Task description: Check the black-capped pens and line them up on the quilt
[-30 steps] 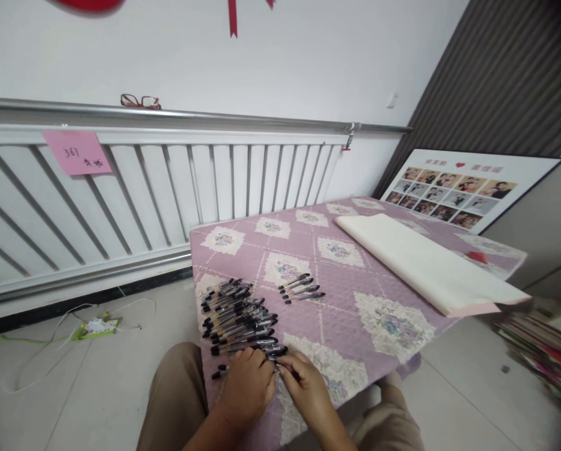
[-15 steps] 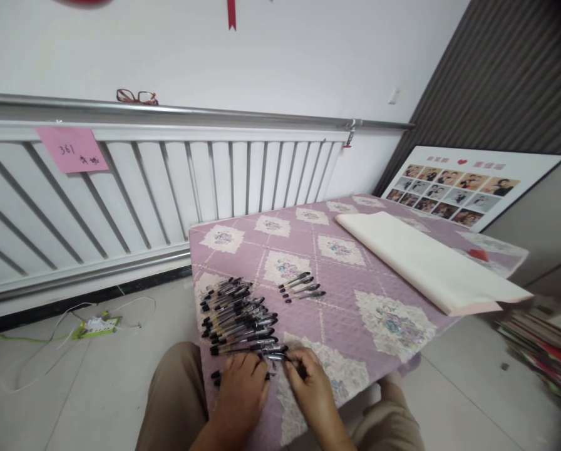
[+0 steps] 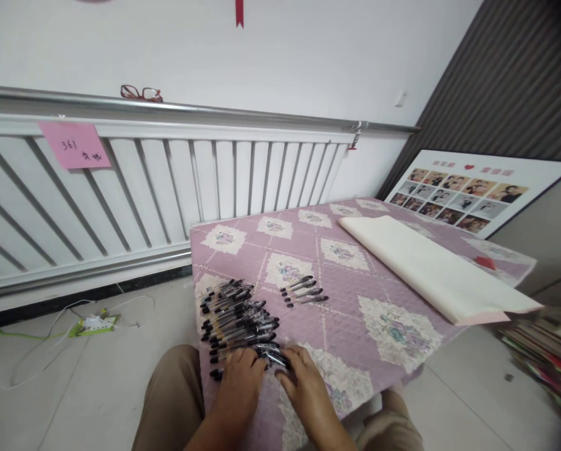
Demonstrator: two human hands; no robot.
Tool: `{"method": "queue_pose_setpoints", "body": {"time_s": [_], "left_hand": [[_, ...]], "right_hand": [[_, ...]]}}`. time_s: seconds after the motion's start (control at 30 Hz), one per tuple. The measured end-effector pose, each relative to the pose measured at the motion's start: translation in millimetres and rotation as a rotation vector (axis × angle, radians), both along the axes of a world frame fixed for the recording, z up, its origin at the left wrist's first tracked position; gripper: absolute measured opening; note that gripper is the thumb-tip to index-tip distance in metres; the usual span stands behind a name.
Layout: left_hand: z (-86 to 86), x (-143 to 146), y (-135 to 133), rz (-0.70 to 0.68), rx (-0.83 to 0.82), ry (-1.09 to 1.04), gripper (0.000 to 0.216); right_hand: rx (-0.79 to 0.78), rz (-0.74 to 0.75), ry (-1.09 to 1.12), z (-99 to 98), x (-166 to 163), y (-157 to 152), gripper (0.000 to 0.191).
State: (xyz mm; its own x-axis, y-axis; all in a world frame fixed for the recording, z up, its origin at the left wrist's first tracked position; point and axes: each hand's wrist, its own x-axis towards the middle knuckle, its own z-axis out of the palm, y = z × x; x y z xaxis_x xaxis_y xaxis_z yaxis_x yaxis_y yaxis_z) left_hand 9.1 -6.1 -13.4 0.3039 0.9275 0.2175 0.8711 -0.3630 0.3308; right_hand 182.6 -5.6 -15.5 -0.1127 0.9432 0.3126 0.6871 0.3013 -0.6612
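Your two hands are close to each other but not joined, both at the near end of the row of pens (image 3: 238,322), which lies along the left side of the bench (image 3: 339,300), right in front of your knees. Your left hand (image 3: 240,382) rests back-up over the nearest pens, fingers curled down on them, which would steady them against rolling; its fingertips are hidden, so you cannot tell whether it grips one. Your right hand (image 3: 303,379) is at the right-hand ends of those pens, thumb and fingers about them, a placing that seems suited to nudging ends into line; whether it pinches a pen cannot be told. The pens lie side by side, some overlapping, mostly slanting the same way, likely so they stay compact and easy to handle. Four pens (image 3: 303,291) sit just right of the row's far part, with bare cloth between, which keeps them distinct. The cream sheet (image 3: 431,269) lies well to the right, out of your hands' way, and the glasses (image 3: 142,94) perch on the pipe (image 3: 243,117), off the bench.
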Motion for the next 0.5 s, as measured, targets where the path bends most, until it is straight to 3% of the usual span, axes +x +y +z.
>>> {"method": "queue_pose_setpoints", "body": {"time_s": [0.33,0.5], "left_hand": [[2.1,0,17,0.015,0.048,-0.052,0.011],[-3.8,-2,12,-0.003,0.194,-0.137,0.009]], "right_hand": [[0.042,0.09,0.008,9.3,-3,25,0.029],[0.145,-0.147,-0.064,3.3,27,48,0.027]]}}
